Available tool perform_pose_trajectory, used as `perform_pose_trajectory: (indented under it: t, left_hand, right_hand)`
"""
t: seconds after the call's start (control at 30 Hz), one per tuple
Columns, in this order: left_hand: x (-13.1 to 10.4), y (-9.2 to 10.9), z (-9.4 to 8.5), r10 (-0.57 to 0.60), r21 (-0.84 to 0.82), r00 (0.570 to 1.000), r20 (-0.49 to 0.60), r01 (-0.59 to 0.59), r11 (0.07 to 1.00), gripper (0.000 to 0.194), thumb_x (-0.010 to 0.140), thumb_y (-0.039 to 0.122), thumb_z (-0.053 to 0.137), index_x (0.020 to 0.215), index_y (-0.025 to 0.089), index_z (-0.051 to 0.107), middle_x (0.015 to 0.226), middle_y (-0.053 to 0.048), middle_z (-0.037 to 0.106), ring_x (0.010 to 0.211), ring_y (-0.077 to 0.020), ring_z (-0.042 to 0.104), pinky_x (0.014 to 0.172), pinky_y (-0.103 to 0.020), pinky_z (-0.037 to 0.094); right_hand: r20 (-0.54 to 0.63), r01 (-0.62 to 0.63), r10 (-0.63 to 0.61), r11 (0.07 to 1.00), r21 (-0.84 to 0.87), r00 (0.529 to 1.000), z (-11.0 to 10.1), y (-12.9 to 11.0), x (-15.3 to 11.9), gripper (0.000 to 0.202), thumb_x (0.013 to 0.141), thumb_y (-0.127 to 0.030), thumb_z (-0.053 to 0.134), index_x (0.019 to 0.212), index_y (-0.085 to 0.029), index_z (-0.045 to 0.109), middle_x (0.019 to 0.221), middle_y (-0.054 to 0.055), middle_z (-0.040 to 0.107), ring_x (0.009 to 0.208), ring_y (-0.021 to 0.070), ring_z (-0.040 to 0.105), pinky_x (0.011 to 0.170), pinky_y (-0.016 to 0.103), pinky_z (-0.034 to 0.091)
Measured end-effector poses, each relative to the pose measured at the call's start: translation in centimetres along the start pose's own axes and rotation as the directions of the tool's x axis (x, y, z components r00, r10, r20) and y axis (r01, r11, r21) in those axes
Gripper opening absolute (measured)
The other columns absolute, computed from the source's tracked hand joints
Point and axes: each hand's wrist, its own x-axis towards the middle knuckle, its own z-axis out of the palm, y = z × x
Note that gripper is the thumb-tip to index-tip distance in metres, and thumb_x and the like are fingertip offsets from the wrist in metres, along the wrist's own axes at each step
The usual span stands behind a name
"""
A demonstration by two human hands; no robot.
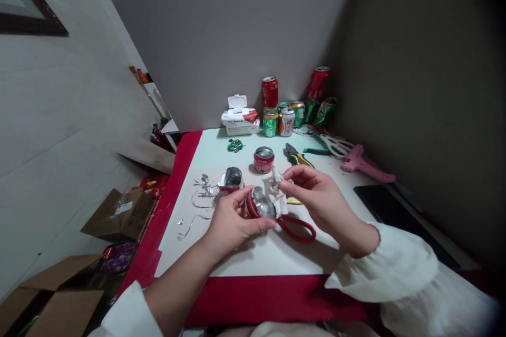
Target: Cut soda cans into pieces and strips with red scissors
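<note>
My left hand [233, 216] is closed around a cut red can piece [259, 203], tilted so its silver inside faces up and right. My right hand [310, 189] pinches a crumpled white wipe [279, 192] just beside the can's opening. Whether the wipe touches the can I cannot tell. Under the hands lies a pair of scissors with red handles [298, 229]; its blades are hidden. Behind my left hand sits another cut can piece [231, 181] with something dark in it. A short red can base [263, 160] stands upright farther back.
Thin metal strips [203, 197] and green scraps [235, 145] lie on the left. A pack of wipes [240, 118] and several drink cans [279, 116] stand at the back. Pliers [296, 156], a pink glue gun [366, 164] and a dark flat slab [389, 210] lie to the right.
</note>
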Motion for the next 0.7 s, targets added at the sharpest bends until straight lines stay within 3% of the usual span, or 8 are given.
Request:
perform_pose_trajectory:
  t: [0.07,0.13,0.27,0.37,0.47,0.57,0.63,0.7]
  left_hand:
    - [0.0,-0.1,0.0,0.014,0.024,1.0,0.023,-0.014,1.0,0.076,0.047,0.023,0.099,0.117,0.012,0.071,0.106,-0.013,0.078,0.097,-0.0263,0.073,0.09,-0.037,0.057]
    - [0.0,-0.3,0.0,0.04,0.052,0.999,0.033,-0.042,0.998,0.074,0.047,0.022,0.1,0.115,0.012,0.071,0.106,-0.012,0.078,0.097,-0.0261,0.072,0.089,-0.035,0.057]
    - [0.2,-0.5,-0.1,0.006,0.058,1.0,-0.007,-0.005,0.998,0.085,0.043,0.018,0.1,0.122,0.01,0.068,0.113,-0.014,0.076,0.103,-0.0275,0.072,0.092,-0.035,0.057]
    - [0.3,-0.6,-0.1,-0.003,0.063,0.999,-0.049,0.006,0.998,0.094,0.042,0.015,0.099,0.129,0.011,0.065,0.116,-0.014,0.076,0.106,-0.029,0.071,0.092,-0.037,0.058]
    - [0.4,-0.5,0.0,0.014,0.071,0.995,-0.098,-0.007,0.997,0.096,0.041,0.012,0.099,0.131,0.012,0.064,0.118,-0.013,0.075,0.108,-0.0285,0.071,0.094,-0.037,0.058]
    - [0.1,-0.2,0.3,0.009,0.053,0.992,-0.129,-0.003,0.999,0.098,0.037,0.008,0.098,0.129,0.012,0.065,0.116,-0.012,0.076,0.107,-0.0281,0.072,0.094,-0.036,0.059]
    - [-0.2,0.1,0.4,0.019,0.035,0.992,-0.123,-0.015,0.999,0.096,0.036,0.008,0.098,0.126,0.012,0.067,0.114,-0.011,0.077,0.106,-0.0282,0.072,0.094,-0.036,0.059]
    - [-0.4,0.4,0.3,0.05,0.024,0.993,-0.103,-0.048,0.999,0.09,0.037,0.011,0.099,0.122,0.013,0.069,0.111,-0.01,0.077,0.104,-0.0277,0.073,0.094,-0.036,0.059]
  right_hand:
    - [0.077,0.12,-0.111,0.986,-0.119,0.991,0.3,0.0,-0.5,0.017,0.084,-0.032,0.078,0.089,-0.02,0.067,0.086,0.003,0.073,0.076,0.0162,0.07,0.068,0.029,0.06]
    - [0.212,0.297,-0.247,0.921,-0.251,0.946,0.6,0.0,-1.1,0.007,0.091,-0.021,0.067,0.098,-0.021,0.069,0.097,0.006,0.077,0.088,0.0184,0.073,0.08,0.032,0.061]
    - [0.484,0.605,-0.396,0.675,-0.422,0.78,0.7,0.2,-1.5,0.036,0.091,-0.004,0.053,0.12,-0.021,0.064,0.116,0.011,0.075,0.107,0.0208,0.071,0.093,0.037,0.058]
    - [0.586,0.693,-0.382,0.5,-0.519,0.714,0.4,0.4,-1.2,0.035,0.092,-0.01,0.056,0.126,-0.016,0.061,0.12,0.017,0.071,0.118,0.0281,0.064,0.094,0.044,0.058]
    - [0.603,0.697,-0.351,0.369,-0.614,0.717,0.1,0.7,-0.9,0.032,0.094,-0.012,0.056,0.126,-0.015,0.061,0.113,0.018,0.071,0.112,0.0296,0.063,0.088,0.045,0.057]
    - [0.59,0.711,-0.397,0.367,-0.6,0.703,0.1,1.0,-0.8,0.022,0.094,-0.011,0.056,0.113,-0.017,0.066,0.094,0.013,0.072,0.095,0.0257,0.063,0.077,0.038,0.056]
    - [0.553,0.712,-0.449,0.439,-0.548,0.702,0.2,1.0,-0.9,0.017,0.094,-0.011,0.058,0.106,-0.019,0.067,0.087,0.01,0.072,0.089,0.0233,0.063,0.073,0.035,0.055]
    - [0.459,0.66,-0.475,0.556,-0.504,0.751,0.4,0.9,-1.1,0.014,0.093,-0.013,0.061,0.102,-0.02,0.068,0.085,0.008,0.071,0.083,0.0203,0.064,0.07,0.032,0.054]
